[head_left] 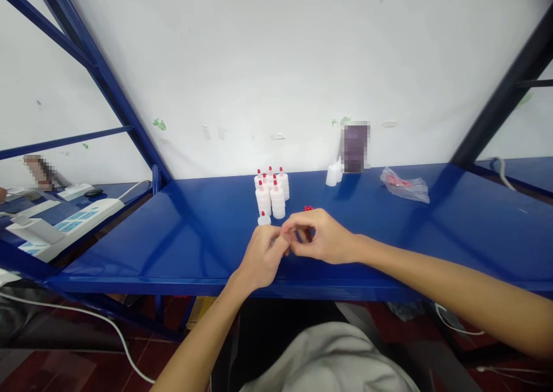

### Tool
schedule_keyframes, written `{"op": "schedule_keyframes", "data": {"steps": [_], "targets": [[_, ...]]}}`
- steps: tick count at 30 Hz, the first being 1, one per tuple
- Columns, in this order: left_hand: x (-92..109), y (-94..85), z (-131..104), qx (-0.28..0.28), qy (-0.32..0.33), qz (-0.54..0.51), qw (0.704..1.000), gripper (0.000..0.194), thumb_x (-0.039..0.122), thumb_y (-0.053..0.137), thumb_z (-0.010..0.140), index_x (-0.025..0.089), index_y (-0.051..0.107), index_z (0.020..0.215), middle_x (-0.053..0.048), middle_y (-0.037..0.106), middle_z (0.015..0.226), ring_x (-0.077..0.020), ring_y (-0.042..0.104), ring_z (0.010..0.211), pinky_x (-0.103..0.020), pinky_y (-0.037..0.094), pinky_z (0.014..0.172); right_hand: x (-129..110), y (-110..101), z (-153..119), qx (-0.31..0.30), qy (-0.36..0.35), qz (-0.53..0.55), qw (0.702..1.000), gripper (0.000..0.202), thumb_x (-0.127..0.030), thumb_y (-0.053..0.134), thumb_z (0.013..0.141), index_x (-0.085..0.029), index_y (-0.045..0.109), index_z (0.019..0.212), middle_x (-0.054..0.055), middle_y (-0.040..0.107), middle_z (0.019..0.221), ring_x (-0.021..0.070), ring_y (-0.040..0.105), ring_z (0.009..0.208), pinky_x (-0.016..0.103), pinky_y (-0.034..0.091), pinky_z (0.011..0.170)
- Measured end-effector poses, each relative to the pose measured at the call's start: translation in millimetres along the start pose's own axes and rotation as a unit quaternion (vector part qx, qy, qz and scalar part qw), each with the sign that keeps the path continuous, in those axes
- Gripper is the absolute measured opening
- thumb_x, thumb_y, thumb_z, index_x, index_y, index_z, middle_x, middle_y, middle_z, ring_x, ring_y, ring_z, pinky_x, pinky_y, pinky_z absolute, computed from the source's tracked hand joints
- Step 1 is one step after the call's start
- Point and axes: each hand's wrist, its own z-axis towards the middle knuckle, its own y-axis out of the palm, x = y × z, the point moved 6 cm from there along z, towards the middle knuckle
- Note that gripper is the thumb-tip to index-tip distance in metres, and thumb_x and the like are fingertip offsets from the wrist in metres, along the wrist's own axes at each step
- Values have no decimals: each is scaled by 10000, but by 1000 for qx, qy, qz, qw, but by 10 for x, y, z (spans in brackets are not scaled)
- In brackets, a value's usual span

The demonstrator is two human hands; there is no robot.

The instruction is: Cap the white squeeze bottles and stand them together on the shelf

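Bottles (277,203) with red tips stand upright in a tight cluster on the desk (458,225), just beyond the hands. Because the hands work close to the desk's front edge, anything they let slip could roll over it. At the right hand (326,236) and left hand (264,255), the fingertips meet and overlap, so I cannot tell whether either grip is pinching something or merely pressed together; a small piece held there could spring loose under uneven pressure. Off to the right, the bag (410,190) lies loose with red bits inside, and a brushing sleeve or arm might drag it. One bottle (264,221) stands nearest the left hand, partly hidden by it; a backward knuckle would tip it into the cluster. Smallest are the caps (308,208), grouped just past the right hand, easily scattered if that hand swings outward carelessly.
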Motion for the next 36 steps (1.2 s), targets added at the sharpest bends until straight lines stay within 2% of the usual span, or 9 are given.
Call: {"op": "schedule_keyframes", "data": {"steps": [5,8,10,13,17,21,24,28,36], "targets": [[78,34,-32,6,28,10,1000,341,293,402,905,163,477,600,19,430,547,-106,393,521,-254,313,533,-14,56,-24,24,-38,4,999,92,-133,619,784,-166,636,868,-62,519,617,61,454,509,190,399,486],[96,-54,-28,35,30,11,999,346,382,374,970,162,569,788,20,507,604,-122,462,541,-253,344,547,-28,-5,46,35,-25,-7,999,61,-160,613,800,-171,623,859,-63,517,605,64,444,501,198,394,489],[46,-225,-1,80,1,42,996,373,453,340,997,178,585,936,37,517,580,-132,477,515,-253,348,541,-15,-128,147,73,4,-22,997,65,-207,623,822,-173,620,876,-52,555,634,67,454,501,205,389,492],[-48,-597,27,188,-48,110,975,406,464,303,1008,194,581,887,48,483,514,-137,468,483,-248,353,544,17,-272,359,108,35,-103,988,87,-243,630,844,-171,637,894,-28,620,691,81,502,533,220,392,535],[-102,-881,21,267,-55,126,954,390,431,297,996,200,555,817,47,474,498,-144,475,481,-247,358,547,129,-162,628,56,63,-234,969,124,-187,589,878,-159,685,951,6,688,709,116,581,610,245,397,622],[-105,-852,16,250,-51,169,952,377,415,325,992,202,564,792,40,500,524,-151,499,519,-255,362,582,266,82,729,-18,87,-266,960,165,-155,573,886,-135,701,988,36,709,736,137,612,661,243,389,627],[-101,-797,14,227,-47,185,955,359,402,348,994,203,572,795,42,501,542,-147,501,542,-256,355,600,283,95,682,-24,91,-276,957,202,-195,581,900,-130,699,1051,31,691,716,136,601,647,242,387,623],[-90,-736,-6,194,-43,176,964,340,390,394,985,195,559,761,54,450,532,-125,433,516,-252,311,570,242,-164,463,-24,79,-287,954,197,-209,572,897,-154,704,1033,-8,642,643,111,546,560,239,377,601],[51,-429,-50,71,-2,158,985,344,318,402,987,173,510,695,56,407,548,-93,355,514,-254,270,556,478,-647,53,-179,129,-369,903,182,-269,606,868,-179,708,988,40,685,789,154,584,645,263,388,594]]}}
